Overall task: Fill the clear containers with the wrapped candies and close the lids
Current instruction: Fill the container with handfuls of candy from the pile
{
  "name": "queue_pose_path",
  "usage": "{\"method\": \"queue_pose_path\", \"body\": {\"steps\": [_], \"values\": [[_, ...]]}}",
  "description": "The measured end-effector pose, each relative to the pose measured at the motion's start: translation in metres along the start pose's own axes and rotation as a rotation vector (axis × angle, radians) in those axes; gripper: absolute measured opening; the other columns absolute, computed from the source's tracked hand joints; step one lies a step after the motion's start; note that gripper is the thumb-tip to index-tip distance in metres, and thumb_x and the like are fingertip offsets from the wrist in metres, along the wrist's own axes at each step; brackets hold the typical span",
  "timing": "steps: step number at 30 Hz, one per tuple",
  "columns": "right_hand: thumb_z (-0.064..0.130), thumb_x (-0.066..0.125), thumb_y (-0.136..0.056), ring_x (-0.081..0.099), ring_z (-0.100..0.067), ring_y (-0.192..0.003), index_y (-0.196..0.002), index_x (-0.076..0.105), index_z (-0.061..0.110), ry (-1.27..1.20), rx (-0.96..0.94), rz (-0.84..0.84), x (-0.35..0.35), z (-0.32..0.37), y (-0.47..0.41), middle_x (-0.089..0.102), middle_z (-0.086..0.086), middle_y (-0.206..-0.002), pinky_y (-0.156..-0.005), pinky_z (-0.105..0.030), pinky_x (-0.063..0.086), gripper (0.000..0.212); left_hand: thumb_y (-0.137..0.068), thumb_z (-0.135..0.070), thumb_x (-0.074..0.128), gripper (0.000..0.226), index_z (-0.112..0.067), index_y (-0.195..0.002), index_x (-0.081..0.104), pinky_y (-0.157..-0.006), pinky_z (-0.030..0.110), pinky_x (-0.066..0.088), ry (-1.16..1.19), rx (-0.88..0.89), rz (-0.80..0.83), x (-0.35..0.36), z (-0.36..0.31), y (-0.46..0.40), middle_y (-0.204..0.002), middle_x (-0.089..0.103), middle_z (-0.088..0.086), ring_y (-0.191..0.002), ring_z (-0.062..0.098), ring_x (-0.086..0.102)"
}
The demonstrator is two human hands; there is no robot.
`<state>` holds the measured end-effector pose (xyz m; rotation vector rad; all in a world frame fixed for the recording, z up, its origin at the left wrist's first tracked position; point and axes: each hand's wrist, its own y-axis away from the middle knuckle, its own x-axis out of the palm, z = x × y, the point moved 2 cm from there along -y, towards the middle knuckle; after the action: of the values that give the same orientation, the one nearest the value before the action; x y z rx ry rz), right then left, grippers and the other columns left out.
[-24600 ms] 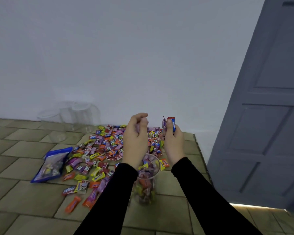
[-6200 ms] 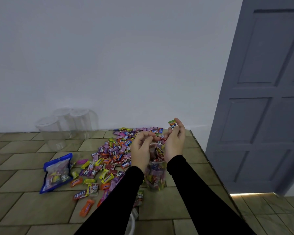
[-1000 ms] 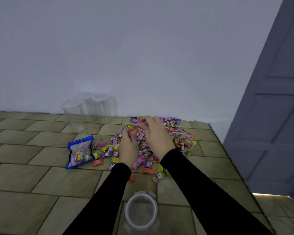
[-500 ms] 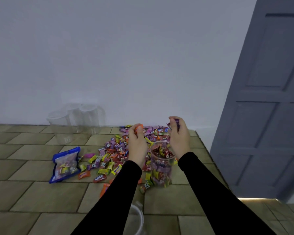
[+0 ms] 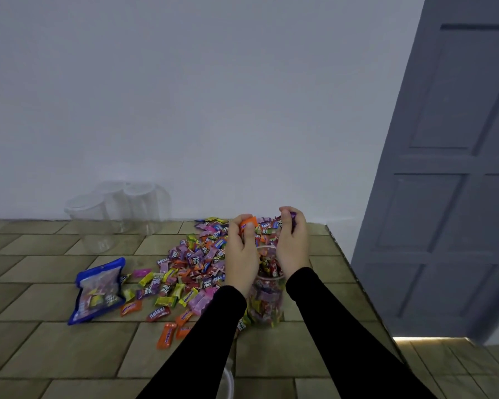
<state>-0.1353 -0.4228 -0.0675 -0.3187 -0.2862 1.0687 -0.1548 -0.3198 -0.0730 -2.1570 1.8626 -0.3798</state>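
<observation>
A clear container [image 5: 267, 300], nearly full of wrapped candies, stands on the tiled surface between my wrists. My left hand [image 5: 242, 251] hovers over its left rim and pinches an orange candy [image 5: 247, 221]. My right hand [image 5: 292, 243] hovers over its right rim, fingers curled round a purple candy [image 5: 291, 216]. A heap of loose wrapped candies [image 5: 190, 266] spreads to the left and behind the container. Three empty clear containers [image 5: 118, 208] with lids stand by the wall at the back left.
A blue candy bag [image 5: 98, 289] lies flat to the left of the heap. A clear lid [image 5: 229, 380] shows partly by my left sleeve near the bottom. The surface ends at its right edge [image 5: 357, 283], beside a grey door [image 5: 455, 180].
Both hands rose from the candy heap to above the container, each holding a candy. They have since stayed over the rim, with little change in the last half second.
</observation>
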Motion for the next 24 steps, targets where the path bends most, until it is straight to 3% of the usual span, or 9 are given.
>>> {"method": "queue_pose_path", "body": {"steps": [5, 12, 18, 21, 24], "values": [[0.033, 0.042, -0.1, 0.054, -0.016, -0.083, -0.1, 0.056, 0.027, -0.021, 0.031, -0.049, -0.002, -0.007, 0.0, 0.058, 0.004, -0.086, -0.075, -0.036, 0.045, 0.015, -0.101, -0.03, 0.043, 0.017, -0.024, -0.111, 0.055, -0.072, 0.005, 0.041, -0.011, 0.023, 0.007, 0.001, 0.003, 0.005, -0.099, 0.06, -0.01, -0.083, -0.01, 0.054], [0.037, 0.043, -0.099, 0.051, -0.015, -0.078, -0.094, 0.056, 0.034, -0.032, 0.038, -0.053, -0.002, -0.008, 0.0, 0.054, 0.008, -0.079, -0.07, -0.036, 0.043, 0.014, -0.099, -0.029, 0.05, 0.015, -0.021, -0.103, 0.062, -0.079, 0.028, 0.046, 0.06, -0.048, 0.044, 0.003, 0.007, 0.008, -0.091, 0.061, -0.005, -0.084, 0.011, 0.057], [0.038, 0.043, -0.099, 0.052, -0.015, -0.081, -0.095, 0.056, 0.034, -0.027, 0.022, -0.052, -0.003, -0.005, 0.001, 0.054, 0.009, -0.08, -0.072, -0.036, 0.043, 0.014, -0.095, -0.004, 0.05, 0.019, -0.011, -0.099, 0.068, -0.08, 0.013, 0.048, 0.102, -0.014, 0.091, -0.006, 0.004, 0.013, -0.099, 0.069, 0.0, -0.094, 0.007, 0.063], [0.042, 0.044, -0.098, 0.05, -0.014, -0.08, -0.097, 0.057, 0.033, -0.046, 0.031, -0.034, -0.002, -0.004, 0.004, 0.053, 0.011, -0.08, -0.071, -0.036, 0.042, 0.016, -0.099, -0.011, 0.047, 0.02, -0.013, -0.107, 0.065, -0.084, 0.015, 0.048, 0.117, 0.027, 0.015, -0.007, 0.009, 0.019, -0.106, 0.068, -0.005, -0.101, 0.003, 0.062], [0.046, 0.045, -0.096, 0.05, -0.013, -0.078, -0.098, 0.058, 0.035, -0.061, 0.044, -0.004, -0.002, -0.001, 0.006, 0.054, 0.012, -0.08, -0.071, -0.035, 0.041, 0.017, -0.104, -0.032, 0.035, 0.03, -0.022, -0.113, 0.062, -0.084, 0.017, 0.046, 0.079, -0.084, 0.022, -0.001, 0.016, 0.023, -0.111, 0.064, -0.012, -0.106, 0.002, 0.059]]}}
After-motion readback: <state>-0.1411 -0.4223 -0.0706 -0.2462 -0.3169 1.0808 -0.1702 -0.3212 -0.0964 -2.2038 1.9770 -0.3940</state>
